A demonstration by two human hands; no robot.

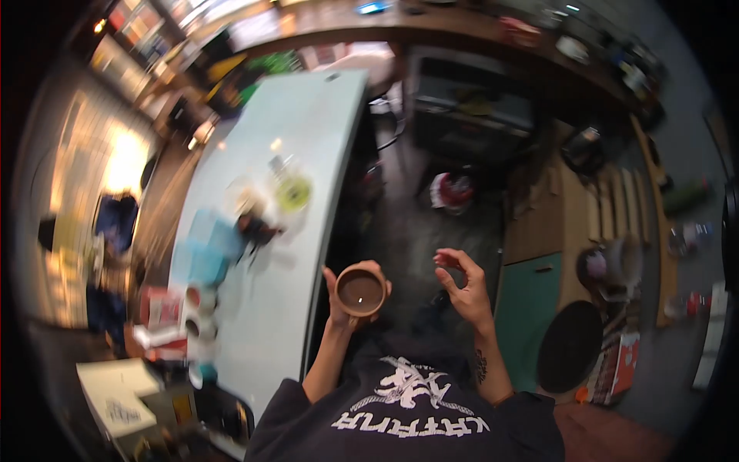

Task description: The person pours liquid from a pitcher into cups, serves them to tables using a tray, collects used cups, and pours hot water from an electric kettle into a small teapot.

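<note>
A brown mug (361, 294) is held in front of my chest, its round opening facing up. Whether there is liquid in it I cannot tell; the inside looks dark with a small glint. My left hand (339, 310) is wrapped around the mug, thumb on one side and fingertips showing on the other. Apart from the mug, to its right, my right hand (466, 289) hangs in the air with its fingers curved and spread, holding nothing. The long pale-blue counter (296, 115) runs along my left side, close to the mug.
On the counter stand a yellow-green round item (292, 192), blue containers (208, 239) and several cups (202, 327). To my right are a teal cabinet door (527, 316) and a black round disc (570, 346). A red-and-white object (453, 191) lies ahead. Much is blurred.
</note>
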